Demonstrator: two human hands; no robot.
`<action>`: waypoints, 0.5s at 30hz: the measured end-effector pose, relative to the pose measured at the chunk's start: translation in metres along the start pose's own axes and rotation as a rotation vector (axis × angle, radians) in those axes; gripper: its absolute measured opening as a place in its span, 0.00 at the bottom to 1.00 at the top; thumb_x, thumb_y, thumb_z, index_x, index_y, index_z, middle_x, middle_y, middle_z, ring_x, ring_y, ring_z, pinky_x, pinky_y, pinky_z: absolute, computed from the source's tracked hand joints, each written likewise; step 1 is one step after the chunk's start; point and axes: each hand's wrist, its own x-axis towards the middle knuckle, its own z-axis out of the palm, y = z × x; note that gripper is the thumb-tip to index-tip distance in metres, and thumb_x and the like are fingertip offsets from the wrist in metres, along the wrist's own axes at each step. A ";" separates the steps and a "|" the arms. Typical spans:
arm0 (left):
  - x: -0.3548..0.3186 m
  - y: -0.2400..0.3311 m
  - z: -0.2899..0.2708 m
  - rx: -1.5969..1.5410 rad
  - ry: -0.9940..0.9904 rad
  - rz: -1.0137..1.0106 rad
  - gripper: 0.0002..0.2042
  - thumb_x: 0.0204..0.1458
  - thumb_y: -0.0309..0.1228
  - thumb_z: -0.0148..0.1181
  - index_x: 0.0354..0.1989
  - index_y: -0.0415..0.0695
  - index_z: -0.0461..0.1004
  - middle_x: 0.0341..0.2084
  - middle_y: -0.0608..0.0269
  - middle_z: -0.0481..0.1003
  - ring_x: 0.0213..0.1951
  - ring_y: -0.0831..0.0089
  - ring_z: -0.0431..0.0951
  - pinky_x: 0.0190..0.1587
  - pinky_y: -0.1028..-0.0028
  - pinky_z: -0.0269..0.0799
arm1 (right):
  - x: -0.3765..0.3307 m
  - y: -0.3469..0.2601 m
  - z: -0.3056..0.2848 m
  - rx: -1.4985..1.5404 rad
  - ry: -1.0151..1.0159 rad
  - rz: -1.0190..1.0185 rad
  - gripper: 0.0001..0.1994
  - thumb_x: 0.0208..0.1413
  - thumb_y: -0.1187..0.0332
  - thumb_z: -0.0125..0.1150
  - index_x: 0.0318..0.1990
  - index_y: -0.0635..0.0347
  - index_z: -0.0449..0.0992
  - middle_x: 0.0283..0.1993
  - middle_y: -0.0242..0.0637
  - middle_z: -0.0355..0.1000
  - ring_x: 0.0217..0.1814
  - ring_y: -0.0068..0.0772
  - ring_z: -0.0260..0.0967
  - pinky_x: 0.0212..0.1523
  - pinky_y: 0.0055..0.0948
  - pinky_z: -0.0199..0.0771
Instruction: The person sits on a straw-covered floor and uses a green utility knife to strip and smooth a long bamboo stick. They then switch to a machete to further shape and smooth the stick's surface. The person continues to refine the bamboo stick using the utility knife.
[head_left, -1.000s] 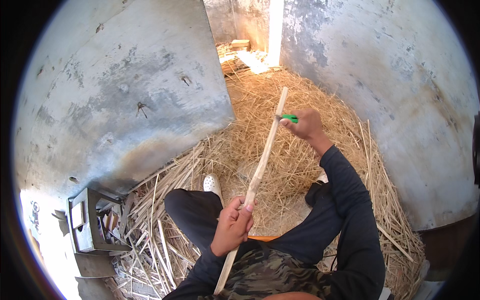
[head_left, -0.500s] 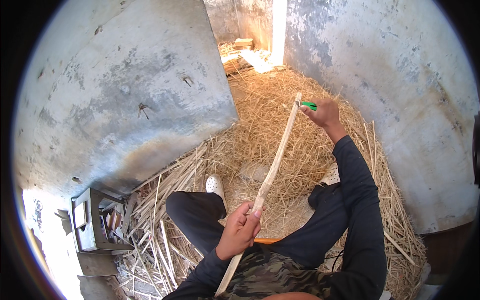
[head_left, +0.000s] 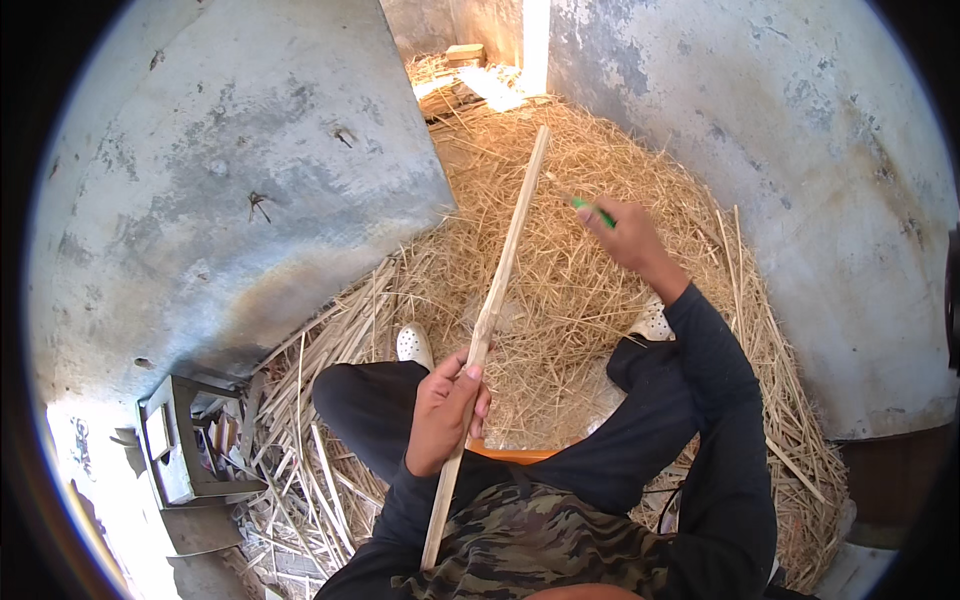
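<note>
A long, pale wooden stick [head_left: 508,248] slants up from my lap, its far end raised above the straw. My left hand [head_left: 443,412] is closed around its lower part, with the thumb lying along it. My right hand [head_left: 632,240] grips a green-handled knife [head_left: 582,204] to the right of the stick's upper end. Motion blurs the thin blade, which points up and left and stands apart from the stick. The fingers wrap round most of the handle and hide it.
Loose straw and shavings [head_left: 560,300] cover the floor before me. Split strips [head_left: 325,345] pile up at left beside a small wooden stool [head_left: 205,440]. Worn plaster walls [head_left: 250,150] stand on both sides. An orange edge [head_left: 515,456] shows between my legs.
My right hand has drawn the knife off the stick's upper end, down and toward the right. My left hand still holds the stick, which now stands steeper and farther left.
</note>
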 end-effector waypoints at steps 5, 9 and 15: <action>0.000 -0.002 0.001 -0.135 0.014 0.008 0.23 0.65 0.33 0.47 0.67 0.42 0.57 0.22 0.67 0.67 0.14 0.86 0.63 0.17 0.86 0.59 | -0.034 -0.068 0.023 -0.112 0.027 -0.379 0.31 0.53 0.33 0.53 0.16 0.52 0.71 0.10 0.29 0.61 0.11 0.29 0.60 0.13 0.32 0.58; -0.005 -0.003 0.007 -0.179 0.008 0.008 0.24 0.65 0.32 0.47 0.68 0.43 0.55 0.22 0.68 0.65 0.15 0.86 0.61 0.18 0.86 0.58 | -0.024 -0.068 0.036 -0.168 0.065 -0.354 0.35 0.52 0.28 0.46 0.14 0.51 0.71 0.08 0.32 0.57 0.09 0.33 0.57 0.13 0.35 0.56; -0.016 -0.008 0.008 -0.119 0.018 0.051 0.24 0.64 0.31 0.50 0.68 0.42 0.56 0.22 0.70 0.63 0.16 0.87 0.59 0.18 0.87 0.56 | 0.005 -0.059 0.023 -0.254 -0.009 -0.151 0.38 0.48 0.24 0.45 0.12 0.51 0.74 0.06 0.25 0.56 0.08 0.23 0.50 0.10 0.27 0.45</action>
